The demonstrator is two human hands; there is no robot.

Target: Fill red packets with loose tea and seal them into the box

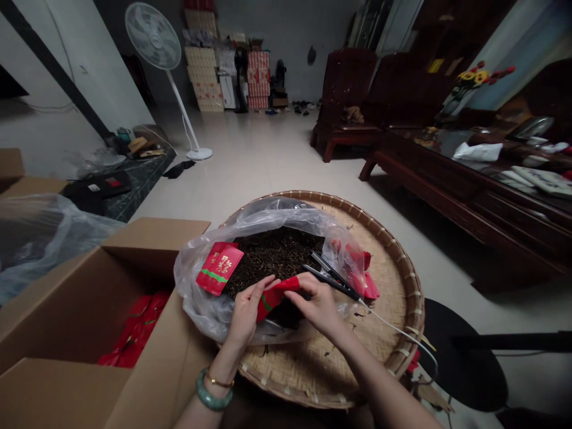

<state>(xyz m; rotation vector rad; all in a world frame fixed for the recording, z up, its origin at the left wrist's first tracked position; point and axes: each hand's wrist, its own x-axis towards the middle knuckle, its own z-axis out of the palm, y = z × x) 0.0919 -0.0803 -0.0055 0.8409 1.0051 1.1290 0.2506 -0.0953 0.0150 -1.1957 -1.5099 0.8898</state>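
Between my two hands is a red tea packet [267, 301] with a green band, held tilted above the loose tea. My left hand [245, 311] grips its left side, and my right hand [318, 300] pinches the upper right end. Dark loose tea leaves [279, 247] fill an open clear plastic bag [196, 313] on a round woven bamboo tray [397, 345]. Flat red packets [220, 269] with gold lettering lie on the bag's left side. Just beyond my right hand rests a black flat iron [342, 285], its jaws apart, trailing a white cord. More red packets [370, 287] lie to its right.
Left of the tray stands an open cardboard box [156, 235] with several red packets [134, 330] inside. A black round base [465, 357] stands on the floor at right. Farther off are a white fan [154, 39], a dark wooden table [447, 179] and stacked boxes [203, 77].
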